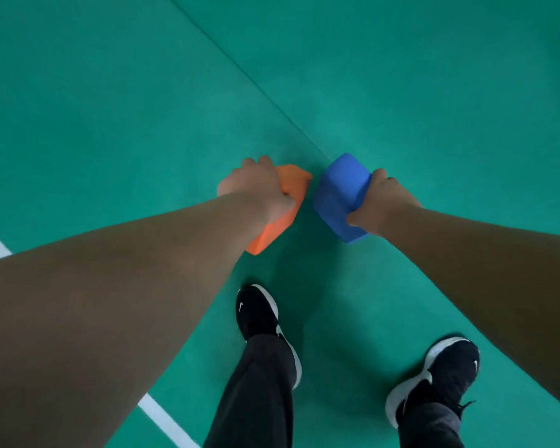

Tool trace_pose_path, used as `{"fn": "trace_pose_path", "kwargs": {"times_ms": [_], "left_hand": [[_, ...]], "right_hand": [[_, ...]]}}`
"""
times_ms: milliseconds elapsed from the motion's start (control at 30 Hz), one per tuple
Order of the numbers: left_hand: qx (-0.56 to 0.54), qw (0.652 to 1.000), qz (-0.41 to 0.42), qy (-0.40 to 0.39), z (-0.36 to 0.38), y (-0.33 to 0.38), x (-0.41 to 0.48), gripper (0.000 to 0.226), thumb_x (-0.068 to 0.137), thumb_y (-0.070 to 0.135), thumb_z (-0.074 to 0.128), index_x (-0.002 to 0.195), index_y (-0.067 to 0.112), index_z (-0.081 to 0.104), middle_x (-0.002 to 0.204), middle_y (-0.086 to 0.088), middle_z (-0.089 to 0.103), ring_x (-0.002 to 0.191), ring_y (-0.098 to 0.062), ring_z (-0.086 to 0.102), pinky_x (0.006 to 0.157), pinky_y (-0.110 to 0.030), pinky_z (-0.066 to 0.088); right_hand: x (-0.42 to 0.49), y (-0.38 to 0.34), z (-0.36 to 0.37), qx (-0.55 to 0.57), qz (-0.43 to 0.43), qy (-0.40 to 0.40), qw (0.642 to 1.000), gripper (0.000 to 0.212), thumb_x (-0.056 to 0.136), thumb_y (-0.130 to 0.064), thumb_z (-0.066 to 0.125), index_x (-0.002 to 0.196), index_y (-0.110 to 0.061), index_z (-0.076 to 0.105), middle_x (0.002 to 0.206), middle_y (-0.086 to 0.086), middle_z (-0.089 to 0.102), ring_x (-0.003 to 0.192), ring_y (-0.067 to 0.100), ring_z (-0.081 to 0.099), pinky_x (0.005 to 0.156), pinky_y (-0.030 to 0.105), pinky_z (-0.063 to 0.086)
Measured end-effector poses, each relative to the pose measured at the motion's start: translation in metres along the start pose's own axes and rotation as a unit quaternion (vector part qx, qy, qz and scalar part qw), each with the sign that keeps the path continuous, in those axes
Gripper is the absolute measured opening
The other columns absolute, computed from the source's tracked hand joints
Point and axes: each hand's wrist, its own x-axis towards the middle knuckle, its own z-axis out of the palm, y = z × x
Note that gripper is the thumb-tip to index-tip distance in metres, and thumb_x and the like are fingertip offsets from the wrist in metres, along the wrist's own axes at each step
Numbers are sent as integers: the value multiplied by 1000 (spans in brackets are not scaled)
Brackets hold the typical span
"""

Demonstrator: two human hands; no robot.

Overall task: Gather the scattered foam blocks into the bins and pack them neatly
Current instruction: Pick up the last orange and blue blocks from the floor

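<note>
Green sports flooring (110, 92) spreads below, where the left hand (256, 185) grips an orange block (291, 182) and the right hand (382, 202) a blue block (337, 195), apparently mid-gathering; no bin visible, so carrying comes next.

The light was soft and a bit dim. The green sports floor (110, 92) looked brightest in the middle and darker toward the corners. A faint shadow lay on it by the black shoe with a white sole (256, 313). The bare left forearm (94, 302) looked huge, stretched and blurry near the edge.
</note>
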Motion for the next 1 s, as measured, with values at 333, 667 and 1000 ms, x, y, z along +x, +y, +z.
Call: {"fn": "trace_pose_path", "kwargs": {"times_ms": [333, 667, 1000], "left_hand": [[110, 989, 94, -8, -8, 237, -63, 66, 80, 60, 67, 128, 18, 53, 127, -11, 59, 117, -36, 62, 80, -40, 45], [160, 949, 266, 61, -38, 611, -151, 70, 79, 60, 73, 129, 17, 49, 129, -12, 55, 119, -37, 62, 94, -44, 51], [82, 921, 370, 87, -17, 878, -236, 68, 77, 58, 75, 122, 16, 46, 125, -8, 56, 115, -35, 62, 87, -44, 49]], "right_hand": [[-41, 246, -66, 184, 100, 39, 977, 71, 69, -39, 81, 120, -12, 39, 122, 16, 55, 108, 41, 62, 76, 39, 46], [-112, 571, -194, 230, 155, 99, 956, 64, 67, -43, 79, 112, -18, 41, 112, 10, 56, 86, 31, 54, 70, 34, 43], [-157, 815, -290, 328, 299, 167, 881, 74, 71, -47, 83, 124, -11, 46, 116, 11, 59, 95, 33, 58, 73, 36, 45]]}}
